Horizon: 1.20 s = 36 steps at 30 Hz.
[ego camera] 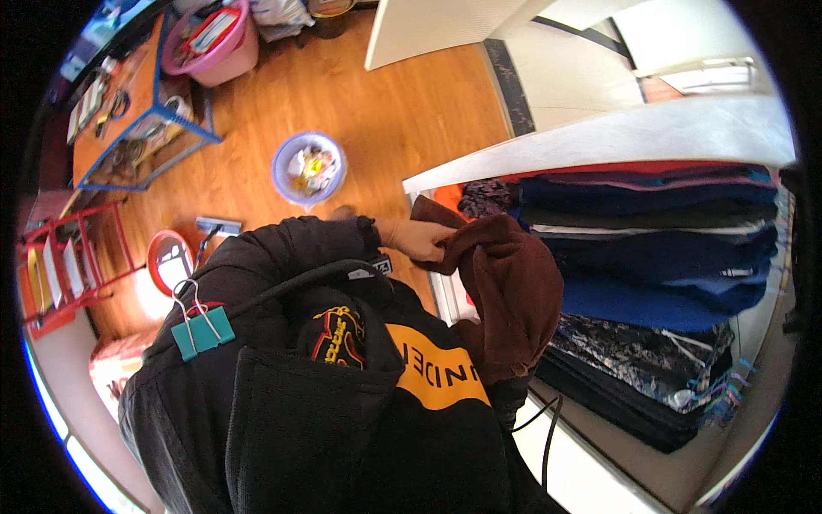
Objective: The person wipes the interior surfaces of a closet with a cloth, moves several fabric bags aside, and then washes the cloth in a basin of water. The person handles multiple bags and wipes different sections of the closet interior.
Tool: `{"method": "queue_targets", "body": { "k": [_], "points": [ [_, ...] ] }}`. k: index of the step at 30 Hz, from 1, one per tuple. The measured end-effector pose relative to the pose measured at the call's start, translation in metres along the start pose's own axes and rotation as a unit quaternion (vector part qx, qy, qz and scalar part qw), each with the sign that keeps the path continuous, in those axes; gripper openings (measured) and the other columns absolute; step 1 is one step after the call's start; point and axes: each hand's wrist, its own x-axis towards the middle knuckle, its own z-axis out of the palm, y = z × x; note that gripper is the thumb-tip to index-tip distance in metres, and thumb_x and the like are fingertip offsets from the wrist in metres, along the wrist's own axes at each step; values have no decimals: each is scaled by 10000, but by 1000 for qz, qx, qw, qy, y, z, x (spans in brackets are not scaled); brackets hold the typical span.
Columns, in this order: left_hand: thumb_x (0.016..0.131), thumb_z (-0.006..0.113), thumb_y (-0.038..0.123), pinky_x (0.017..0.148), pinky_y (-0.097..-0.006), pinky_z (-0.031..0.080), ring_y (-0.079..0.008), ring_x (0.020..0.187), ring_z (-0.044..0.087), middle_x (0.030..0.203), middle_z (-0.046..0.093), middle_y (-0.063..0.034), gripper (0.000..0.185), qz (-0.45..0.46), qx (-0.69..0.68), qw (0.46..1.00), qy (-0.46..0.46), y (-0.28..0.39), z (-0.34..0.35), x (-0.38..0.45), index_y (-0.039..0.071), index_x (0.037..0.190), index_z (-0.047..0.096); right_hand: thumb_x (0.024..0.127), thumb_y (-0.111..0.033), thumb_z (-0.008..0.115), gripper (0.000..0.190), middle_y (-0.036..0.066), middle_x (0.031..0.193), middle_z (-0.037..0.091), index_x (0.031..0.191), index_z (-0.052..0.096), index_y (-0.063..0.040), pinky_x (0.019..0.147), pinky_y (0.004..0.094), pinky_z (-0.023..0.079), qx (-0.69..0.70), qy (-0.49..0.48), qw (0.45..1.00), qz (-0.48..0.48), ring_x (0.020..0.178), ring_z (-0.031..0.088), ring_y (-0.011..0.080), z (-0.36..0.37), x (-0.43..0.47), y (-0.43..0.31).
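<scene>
A dark brown fabric garment (514, 283) hangs bunched in front of my body, beside an open wardrobe. My left hand (417, 240) comes from the left in a black sleeve, its fingers closed on the garment's upper left part. My right hand is out of sight; the lower end of the brown fabric lies over the area by my right sleeve (510, 395), and what that hand does is hidden. Inside the wardrobe, dark blue clothes (655, 257) hang in a row with a dark patterned garment (642, 360) and black ones (616, 401).
A white wardrobe door (597, 141) stands open beyond the clothes. On the wood floor are a round waste bin (276, 168) with litter, a pink tub (241, 58), a blue-edged desk (157, 115), an orange-rimmed round object (151, 263) and a red metal rack (77, 257). A dark cable (548, 443) hangs near my right side.
</scene>
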Motion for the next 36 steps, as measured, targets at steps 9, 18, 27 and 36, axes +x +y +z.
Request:
{"method": "queue_targets", "body": {
  "k": [9,18,27,36],
  "points": [
    [922,475,201,884,-400,472,-385,1044,603,1088,638,-247,384,-150,217,938,226,-33,-30,-70,16,1249,549,922,-186,552,347,146,1108,636,1245,540,-60,881,358,503,-63,-124,988,60,1015,620,250,43,15,32],
    [990,361,559,882,-333,451,-218,1014,572,1085,610,-128,662,-213,-125,942,228,-52,-53,-106,-44,1191,546,916,-172,575,368,153,1109,646,1264,536,-60,869,356,511,-151,-276,947,59,1013,628,243,145,55,44],
    [974,512,175,916,-309,462,-155,1043,573,1169,611,-64,293,-12,-388,839,381,-44,-60,-112,8,1211,549,909,-158,599,392,159,1111,656,1283,531,-61,858,354,519,-232,-413,880,-34,1011,637,236,226,108,48],
    [874,555,-18,861,-276,492,-110,945,614,1026,665,-20,197,128,-401,792,441,-17,-14,-156,27,1052,624,903,-144,622,418,165,1112,665,1302,527,-61,846,351,526,-295,-492,815,-77,1009,645,229,180,138,38]
  ]
}}
